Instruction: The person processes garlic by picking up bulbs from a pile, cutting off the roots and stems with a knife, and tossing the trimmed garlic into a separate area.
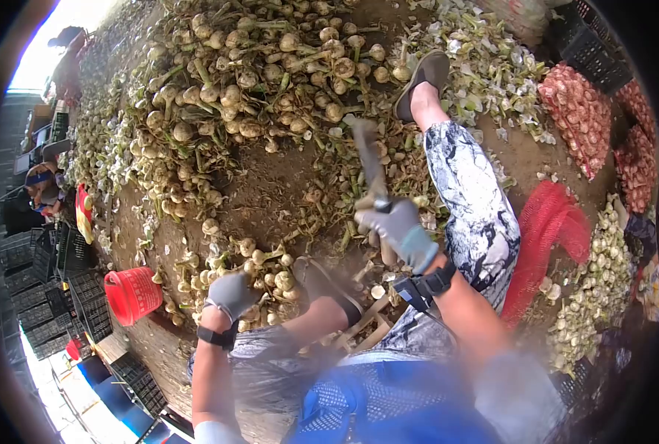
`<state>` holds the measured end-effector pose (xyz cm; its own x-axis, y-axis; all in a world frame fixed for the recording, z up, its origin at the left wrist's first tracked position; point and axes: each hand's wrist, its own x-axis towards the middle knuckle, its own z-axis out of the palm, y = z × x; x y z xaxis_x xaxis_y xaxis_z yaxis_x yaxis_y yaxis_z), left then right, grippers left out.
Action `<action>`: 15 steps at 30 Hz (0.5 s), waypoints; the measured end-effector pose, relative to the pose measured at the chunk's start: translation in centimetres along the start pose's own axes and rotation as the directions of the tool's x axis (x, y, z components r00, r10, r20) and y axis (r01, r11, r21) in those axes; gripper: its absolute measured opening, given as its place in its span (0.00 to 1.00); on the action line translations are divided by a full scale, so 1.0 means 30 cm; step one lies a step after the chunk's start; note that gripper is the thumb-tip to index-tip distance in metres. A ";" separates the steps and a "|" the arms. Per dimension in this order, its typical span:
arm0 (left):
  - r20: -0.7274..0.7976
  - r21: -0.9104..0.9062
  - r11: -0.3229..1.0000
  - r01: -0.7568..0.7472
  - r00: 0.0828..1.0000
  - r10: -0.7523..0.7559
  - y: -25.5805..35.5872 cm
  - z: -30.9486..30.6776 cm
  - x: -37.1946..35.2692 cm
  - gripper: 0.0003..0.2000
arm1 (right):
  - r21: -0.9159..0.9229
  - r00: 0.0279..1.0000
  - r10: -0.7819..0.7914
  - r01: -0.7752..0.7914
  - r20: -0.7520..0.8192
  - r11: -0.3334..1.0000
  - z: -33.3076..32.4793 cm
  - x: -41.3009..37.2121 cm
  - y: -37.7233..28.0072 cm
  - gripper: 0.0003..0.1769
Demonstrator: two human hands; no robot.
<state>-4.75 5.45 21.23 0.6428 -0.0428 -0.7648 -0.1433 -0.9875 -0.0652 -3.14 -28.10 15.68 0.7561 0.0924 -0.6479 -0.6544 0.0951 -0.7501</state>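
Observation:
My right hand (403, 233), in a grey glove, grips the handle of a knife (370, 155). Its long blade points up and away and is smeared by motion. Just beyond the blade tip lies the edge of a large heap of garlic bulbs (233, 96) with stalks on. My left hand (233, 294), also gloved in grey, is down at a smaller pile of garlic (278, 277) near my left foot. Its fingers are curled, and what they hold, if anything, is hidden. Cut stalks and trimmings (337, 192) litter the ground between my feet.
A red basket (133, 296) stands at the left, near stacked black crates (44, 303). On the right are a red mesh bag (548, 233), trimmed garlic (589, 288), filled net sacks (577, 115) and a dark crate (585, 44). Another person (44, 185) sits at far left.

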 end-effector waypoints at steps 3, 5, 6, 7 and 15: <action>-0.415 -0.259 0.913 -0.316 0.890 0.190 0.120 -0.099 0.190 0.15 | 0.291 0.991 -0.050 0.085 -0.124 0.953 -0.036 -0.008 -0.083 0.15; -0.670 -0.210 0.854 -0.476 0.706 0.229 0.267 -0.188 0.368 0.15 | 0.414 0.975 -0.057 0.143 -0.213 0.899 -0.063 -0.007 -0.109 0.15; -0.686 -0.240 0.835 -0.495 0.695 0.215 0.331 -0.220 0.481 0.18 | 0.419 0.965 -0.069 0.174 -0.253 0.891 -0.073 -0.011 -0.121 0.16; -0.722 -0.244 0.794 -0.557 0.651 0.235 0.392 -0.261 0.587 0.19 | 0.455 0.945 -0.033 0.187 -0.324 0.871 -0.076 -0.011 -0.135 0.15; -0.570 0.059 0.882 -0.467 0.710 0.414 0.610 -0.344 1.175 0.23 | 0.318 0.954 0.125 -0.033 -0.272 0.948 -0.091 0.046 -0.108 0.19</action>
<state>23.06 -15.70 -0.32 0.8257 -0.5256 -0.2047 -0.4711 -0.8422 0.2622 0.05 -30.98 16.86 0.6419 -0.1697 -0.7478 -0.6478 0.4018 -0.6473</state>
